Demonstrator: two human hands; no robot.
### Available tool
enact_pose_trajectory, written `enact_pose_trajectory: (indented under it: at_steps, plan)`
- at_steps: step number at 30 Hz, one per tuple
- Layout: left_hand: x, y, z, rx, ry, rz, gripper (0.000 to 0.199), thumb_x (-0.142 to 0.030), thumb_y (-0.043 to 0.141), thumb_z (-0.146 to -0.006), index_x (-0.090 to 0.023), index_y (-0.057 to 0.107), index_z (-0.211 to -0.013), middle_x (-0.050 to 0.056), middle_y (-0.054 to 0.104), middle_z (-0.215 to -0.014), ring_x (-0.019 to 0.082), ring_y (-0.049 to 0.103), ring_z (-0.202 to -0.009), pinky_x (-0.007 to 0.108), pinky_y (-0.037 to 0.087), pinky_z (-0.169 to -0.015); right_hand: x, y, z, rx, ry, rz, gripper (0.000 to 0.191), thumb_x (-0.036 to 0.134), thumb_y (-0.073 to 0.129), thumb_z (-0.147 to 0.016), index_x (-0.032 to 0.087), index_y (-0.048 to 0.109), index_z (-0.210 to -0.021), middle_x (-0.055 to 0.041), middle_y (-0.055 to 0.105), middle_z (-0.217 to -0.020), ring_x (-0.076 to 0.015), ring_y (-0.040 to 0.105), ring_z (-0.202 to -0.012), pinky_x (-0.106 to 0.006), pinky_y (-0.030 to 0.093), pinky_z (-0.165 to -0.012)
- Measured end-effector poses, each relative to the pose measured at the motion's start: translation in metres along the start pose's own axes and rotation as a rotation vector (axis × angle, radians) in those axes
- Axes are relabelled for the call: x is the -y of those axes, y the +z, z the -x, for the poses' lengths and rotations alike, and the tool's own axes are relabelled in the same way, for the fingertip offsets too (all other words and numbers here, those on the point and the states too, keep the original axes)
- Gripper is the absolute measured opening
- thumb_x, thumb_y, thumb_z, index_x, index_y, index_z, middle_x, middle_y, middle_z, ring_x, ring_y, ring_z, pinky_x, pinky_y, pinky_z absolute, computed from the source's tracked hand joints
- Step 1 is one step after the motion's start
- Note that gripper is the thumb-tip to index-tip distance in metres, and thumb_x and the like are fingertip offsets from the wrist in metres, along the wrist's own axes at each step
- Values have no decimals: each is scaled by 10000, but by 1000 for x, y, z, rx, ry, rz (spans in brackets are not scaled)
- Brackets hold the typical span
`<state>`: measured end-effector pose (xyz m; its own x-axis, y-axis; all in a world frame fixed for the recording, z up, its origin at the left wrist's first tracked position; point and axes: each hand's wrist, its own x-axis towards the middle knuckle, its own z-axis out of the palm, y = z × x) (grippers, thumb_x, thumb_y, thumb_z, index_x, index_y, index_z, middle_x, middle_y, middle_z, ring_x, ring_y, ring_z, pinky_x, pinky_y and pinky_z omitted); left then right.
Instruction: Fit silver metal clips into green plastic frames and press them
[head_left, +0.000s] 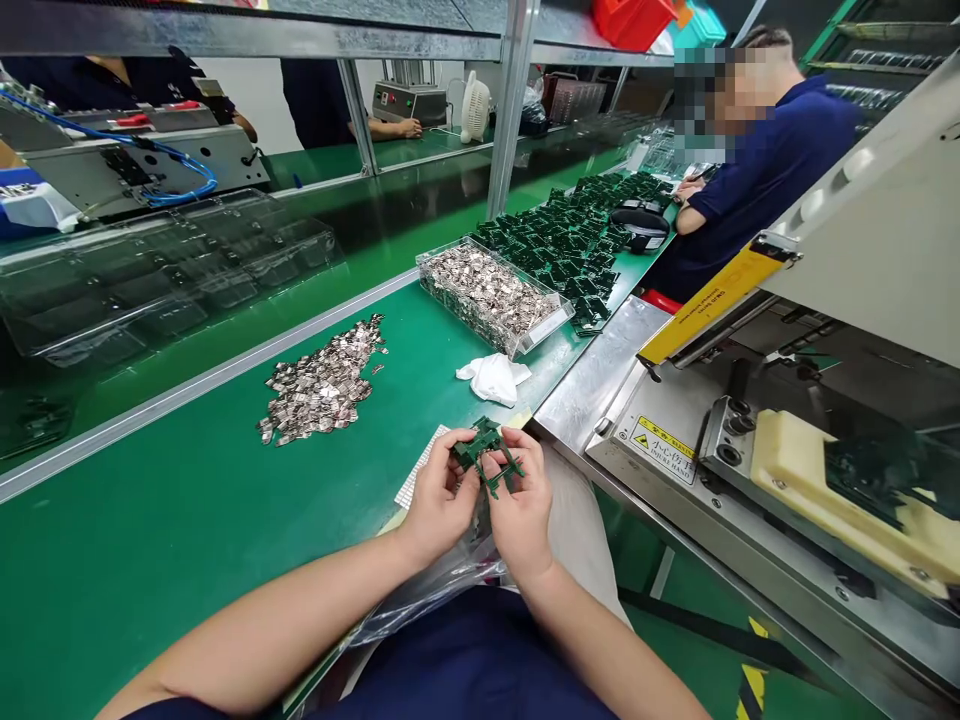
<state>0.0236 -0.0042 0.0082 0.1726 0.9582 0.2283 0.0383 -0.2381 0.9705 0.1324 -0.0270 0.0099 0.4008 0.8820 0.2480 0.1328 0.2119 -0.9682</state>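
Note:
Both of my hands grip a cluster of green circuit boards [480,447] above the table's near edge. My left hand [441,492] pinches the left side of the boards, thumb toward me. On the right side, my right hand [521,500] has its fingers closed around them too. How many boards are held I cannot tell. Just beyond my hands lies a crumpled white tissue [495,380]. A white gridded sheet [421,468] sits partly under my left hand. Farther left is a loose pile of small metal pieces [326,385].
A clear bin [517,345] full of small metal pieces stands ahead, beside a heap of green boards [562,235]. To my right is a machine with a hand-injury warning label [658,450]. A metal post [512,110] rises behind the bin. A co-worker [780,150] sits at the far right.

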Motion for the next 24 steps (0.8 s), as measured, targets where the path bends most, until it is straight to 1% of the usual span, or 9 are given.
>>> enact_pose_trajectory:
  at_steps: [5, 8, 10, 13, 16, 18, 20, 22, 24]
  plan:
    - [2, -1, 0, 54, -2, 5, 296, -275, 559, -900, -231, 500, -1186, 49, 567, -969, 126, 504, -671, 232, 430, -561, -1, -2, -3, 14, 150, -248, 210, 349, 716, -827, 203, 566, -817, -99, 555, -1226, -263, 548, -1117, -378, 481, -917]
    - [-1, -1, -2, 67, -8, 4, 305, -280, 558, -898, -221, 500, -1191, 53, 570, -956, 139, 524, -703, 247, 462, -604, 0, -18, -6, 51, 187, -327, 232, 340, 706, -832, 216, 580, -982, -100, 596, -1193, -253, 573, -1080, -387, 495, -910]
    - [-6, 1, -3, 111, -22, 6, 315, -283, 554, -897, -216, 496, -1199, 64, 589, -969, 158, 563, -748, 270, 493, -650, 6, -40, -8, 131, 117, -267, 333, 326, 669, -866, 229, 578, -1171, -106, 585, -1232, -258, 562, -1103, -384, 502, -894]
    - [-22, 12, -6, 330, -3, -40, 317, -252, 560, -884, -218, 525, -1197, 62, 628, -902, 174, 596, -722, 276, 504, -630, 22, -89, -7, 313, -86, -68, 627, 328, 734, -838, 288, 458, -1400, -95, 499, -1375, -296, 485, -1222, -411, 472, -941]
    - [-48, 35, -18, 693, 71, -81, 395, -205, 589, -856, -236, 550, -1248, 37, 646, -755, 167, 587, -593, 253, 468, -516, 44, -149, 3, 379, -201, 107, 700, 398, 819, -774, 306, 496, -1388, -84, 534, -1341, -325, 479, -1226, -453, 422, -1015]
    - [-69, 62, -33, 926, 107, -41, 551, -207, 629, -836, -266, 481, -1364, 60, 694, -830, 196, 646, -651, 255, 484, -498, 55, -189, 17, 285, -205, 157, 649, 460, 823, -759, 289, 564, -1329, -97, 583, -1270, -338, 518, -1178, -469, 429, -1010]
    - [-91, 100, -50, 1028, 179, 27, 689, -238, 697, -794, -284, 421, -1424, 113, 703, -1076, 262, 693, -901, 302, 561, -620, 60, -229, 32, 68, -185, 150, 645, 491, 822, -748, 261, 589, -1302, -122, 598, -1244, -350, 543, -1155, -482, 445, -994]
    - [-109, 149, -67, 967, 312, 64, 734, -282, 763, -734, -263, 458, -1401, 146, 610, -1302, 320, 609, -1159, 406, 559, -866, 60, -266, 45, -281, -208, 98, 651, 494, 826, -738, 234, 595, -1289, -138, 585, -1263, -349, 545, -1163, -486, 452, -990]
    - [-121, 203, -81, 877, 427, 18, 754, -337, 796, -689, -210, 493, -1368, 173, 537, -1390, 358, 513, -1277, 512, 438, -1048, 58, -298, 49, -637, -277, 38, 645, 476, 836, -721, 223, 602, -1266, -128, 565, -1291, -328, 535, -1184, -489, 428, -1021]
